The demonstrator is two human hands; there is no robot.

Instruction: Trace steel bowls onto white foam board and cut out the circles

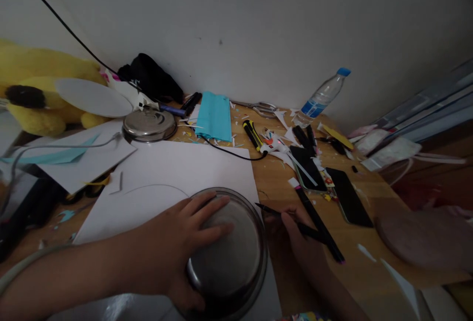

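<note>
My left hand (185,247) reaches over an upturned round metal bowl (236,247) and holds it down, fingers spread across its base and thumb low on its left side. Under the bowl lies a large white sheet of paper (158,163) with a thin curved line drawn on it. Just right of the bowl's rim, my right hand (295,232) is closed around a black pen (271,209), its tip pointing left near the rim and the sheet's edge. A capped black marker (318,220) rests beside that hand.
Behind are a metal lid (150,124), folded blue paper (214,116), a glue gun (273,144), a yellow-black cutter (252,135), scissors (264,108) and a water bottle (321,99). Two phones (349,197) lie right. A yellow plush toy (44,75) sits left. Paper scraps litter the table.
</note>
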